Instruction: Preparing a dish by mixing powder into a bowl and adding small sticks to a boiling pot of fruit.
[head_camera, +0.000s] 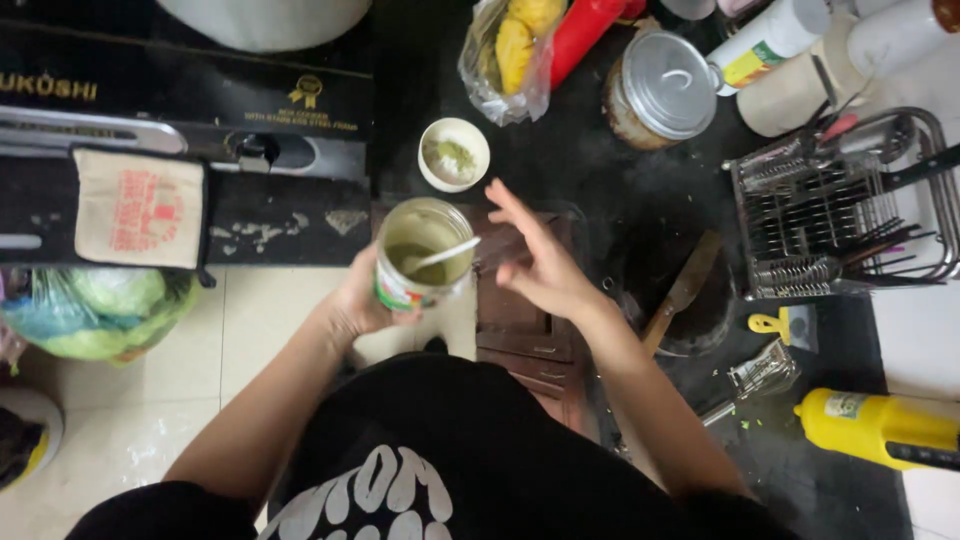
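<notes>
My left hand (357, 300) grips an open jar (421, 252) with a green and white label, held over the counter's edge. Green paste lines the jar's inside, and a white spoon (443, 254) rests in it with its handle pointing right. My right hand (535, 258) hovers just right of the jar, fingers spread, holding nothing. A small white bowl (454, 153) with a little green paste sits on the dark counter just beyond the jar.
A lidded glass jar (660, 90), a plastic bag of yellow food (508, 55) and bottles stand at the back. A wire utensil rack (845, 205) is at the right, a yellow bottle (880, 428) lies near it, and a wooden spatula (682, 291) rests on a pan. A stove (180, 130) is at the left.
</notes>
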